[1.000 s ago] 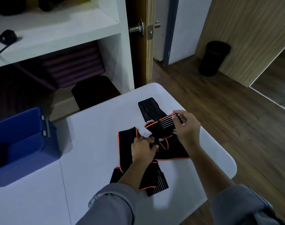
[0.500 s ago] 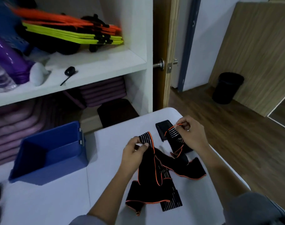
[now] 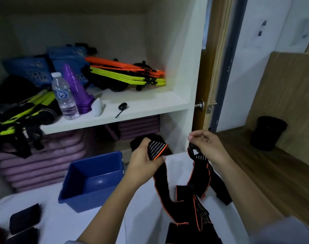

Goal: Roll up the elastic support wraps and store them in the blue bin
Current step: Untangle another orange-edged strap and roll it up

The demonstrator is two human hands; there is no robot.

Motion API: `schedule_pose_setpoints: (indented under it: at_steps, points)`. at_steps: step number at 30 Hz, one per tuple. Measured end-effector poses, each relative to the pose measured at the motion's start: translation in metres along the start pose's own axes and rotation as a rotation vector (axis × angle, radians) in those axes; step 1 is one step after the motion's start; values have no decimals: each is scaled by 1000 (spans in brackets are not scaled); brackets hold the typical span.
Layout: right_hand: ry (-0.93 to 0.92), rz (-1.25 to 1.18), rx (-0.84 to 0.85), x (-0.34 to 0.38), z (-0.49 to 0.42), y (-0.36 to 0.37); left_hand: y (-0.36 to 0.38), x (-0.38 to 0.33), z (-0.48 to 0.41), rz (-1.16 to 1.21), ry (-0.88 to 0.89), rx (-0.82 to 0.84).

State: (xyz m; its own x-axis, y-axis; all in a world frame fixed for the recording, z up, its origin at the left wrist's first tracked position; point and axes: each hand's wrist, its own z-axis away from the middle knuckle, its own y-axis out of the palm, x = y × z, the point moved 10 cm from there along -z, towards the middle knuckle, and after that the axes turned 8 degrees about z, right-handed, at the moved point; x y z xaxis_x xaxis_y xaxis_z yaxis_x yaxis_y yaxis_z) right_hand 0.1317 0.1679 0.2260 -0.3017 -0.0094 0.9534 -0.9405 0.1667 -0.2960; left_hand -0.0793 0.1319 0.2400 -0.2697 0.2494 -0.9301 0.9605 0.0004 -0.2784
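Note:
A black elastic support wrap with orange edging [image 3: 194, 203] hangs tangled above the white table [image 3: 141, 217]. My left hand [image 3: 143, 159] grips one striped end of it, lifted up. My right hand [image 3: 204, 145] pinches another end at about the same height, further right. The rest of the wrap droops between and below my hands toward the table. The blue bin [image 3: 92, 180] stands open on the table to the left of my left hand; I see no wrap inside it.
Dark rolled items [image 3: 24, 219] lie at the table's left front. Behind the table, white shelves hold a water bottle [image 3: 64, 95], a purple cone [image 3: 76, 88], orange and yellow hurdles [image 3: 129, 74] and purple mats [image 3: 44, 155]. A black waste bin [image 3: 268, 132] stands on the wood floor at right.
Both hands have lifted the wrap's ends off the table and drawn them apart. The view has tilted upward, showing more of the shelves.

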Motion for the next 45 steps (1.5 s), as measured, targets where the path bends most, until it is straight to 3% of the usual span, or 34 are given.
schedule_pose_setpoints:
  at_steps: [4,12,18,21,26,30,33,36,42,45]
  points:
    - [10,-72,18,25,11,31,-38,-18,0,-48,51,41]
    - [96,-309,191,56,48,117,-108,-13,17,15,63,-114]
    - [97,-466,297,75,75,174,-136,-15,32,-64,186,-198]
    - [104,-520,310,79,83,193,-144,-21,38,-227,302,-233]
    - [84,-474,278,85,90,204,-139,-15,46,-368,318,-102]
    - [64,-487,147,91,94,200,-133,-16,55,-402,308,-41]
    - [50,-564,68,97,94,195,-138,-8,55,-319,238,-57]
    - [28,-570,75,105,94,193,-138,-7,54,-211,276,-31]
    - [-57,-483,218,119,93,200,-150,-7,53,-143,287,-118]
    - [-229,-257,155,119,95,191,-162,-6,50,-147,283,-194]
